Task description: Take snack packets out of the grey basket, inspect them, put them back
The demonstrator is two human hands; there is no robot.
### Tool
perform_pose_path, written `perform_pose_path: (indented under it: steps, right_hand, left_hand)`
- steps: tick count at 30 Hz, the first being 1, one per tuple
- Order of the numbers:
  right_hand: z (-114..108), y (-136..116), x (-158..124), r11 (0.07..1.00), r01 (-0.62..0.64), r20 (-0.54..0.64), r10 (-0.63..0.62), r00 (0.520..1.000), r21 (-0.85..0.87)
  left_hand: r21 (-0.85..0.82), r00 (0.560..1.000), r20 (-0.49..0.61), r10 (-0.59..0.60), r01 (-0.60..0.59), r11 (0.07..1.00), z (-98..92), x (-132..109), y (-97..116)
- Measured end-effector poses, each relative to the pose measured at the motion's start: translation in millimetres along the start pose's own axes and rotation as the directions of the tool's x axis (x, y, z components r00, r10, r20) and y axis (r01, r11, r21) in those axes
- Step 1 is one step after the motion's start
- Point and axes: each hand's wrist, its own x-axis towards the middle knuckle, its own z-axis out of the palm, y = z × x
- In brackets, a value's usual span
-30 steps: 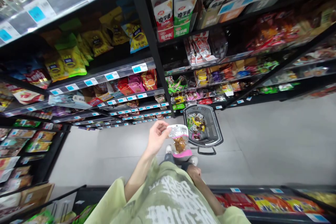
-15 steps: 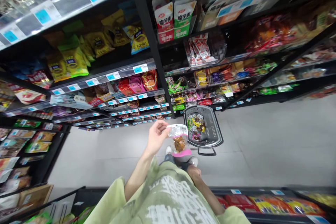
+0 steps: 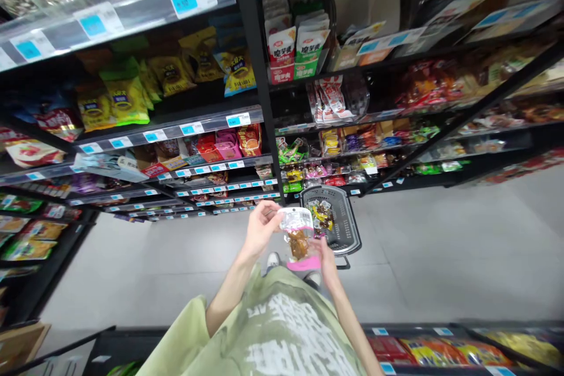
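My left hand pinches the top edge of a clear snack packet that has a white top strip, brown pieces inside and a pink band at the bottom. My right hand grips the packet's lower right corner. I hold the packet upright in front of my chest, above my shoes. Just beyond it a dark grey shopping basket stands on the floor with several small wrapped snacks in it.
Black shelves packed with snack bags and blue price tags rise ahead and to the left. Another low shelf with red and yellow bags runs behind me. Grey floor tiles stretch to the right.
My right hand has come up from my side and taken the packet's lower corner. The view has tilted slightly, so the basket sits closer in the picture.
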Motion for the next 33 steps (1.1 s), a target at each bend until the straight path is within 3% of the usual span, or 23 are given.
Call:
perform_pose_path:
  steps: [3, 6, 11, 15, 18, 21, 23, 26, 29, 31, 33]
  right_hand:
    - [-6.7, -34.6, -7.8, 0.966, -0.115, 0.208, 0.067, 0.976, 0.231]
    - [1.1, -66.9, -18.7, 0.984, -0.035, 0.291, -0.019, 0.957, 0.177]
    - [25.3, -82.2, -21.9, 0.979, 0.045, 0.090, -0.064, 0.994, 0.198]
    - [29.6, -78.1, -19.1, 0.973, 0.038, 0.104, -0.063, 0.993, 0.226]
    - [29.3, -77.4, -19.2, 0.980, 0.060, 0.083, -0.076, 0.994, 0.190]
    - [30.4, -79.7, -20.7, 0.983, 0.185, -0.033, -0.185, 0.982, 0.015]
    - [31.2, -84.5, -23.1, 0.919, 0.348, -0.054, -0.364, 0.930, -0.187]
    - [32.1, -95.3, -29.4, 0.737, 0.557, 0.101, -0.566, 0.818, -0.383]
    - [33.6, -102.0, -35.6, 0.662, 0.630, 0.220, -0.598, 0.771, -0.406]
    - [34.0, -100.6, -36.9, 0.709, 0.588, 0.113, -0.597, 0.794, -0.388]
    - [33.1, -95.8, -35.0, 0.778, 0.502, -0.062, -0.562, 0.825, -0.379]
  left_hand:
    - [0.000, 1.000, 0.008, -0.013, 0.013, 1.000, 5.7, -3.4, -2.1]
    - [-0.043, 0.999, 0.030, -0.025, 0.027, 0.999, 12.2, -7.0, -8.0]
    - [-0.050, 0.995, 0.094, 0.025, -0.021, 0.999, 19.0, -15.4, -21.4]
    - [-0.013, 0.991, 0.125, 0.050, -0.049, 0.999, 17.5, -20.3, -32.8]
    - [-0.007, 0.993, 0.082, 0.080, -0.080, 0.997, 15.1, -21.9, -38.3]
    - [0.071, 0.983, 0.012, 0.185, -0.185, 0.980, 14.0, -24.7, -38.8]
    - [0.069, 0.975, 0.096, 0.201, -0.208, 0.976, 13.7, -27.7, -36.8]
    - [-0.068, 0.960, 0.246, 0.129, -0.116, 0.991, 13.3, -31.1, -32.0]
    - [-0.094, 0.990, 0.131, 0.046, -0.034, 0.995, 11.2, -29.5, -27.0]
    - [-0.078, 0.998, 0.058, -0.019, 0.023, 0.997, 8.2, -26.6, -24.2]
    - [-0.075, 0.994, 0.084, -0.070, 0.076, 0.994, 4.3, -24.6, -22.2]
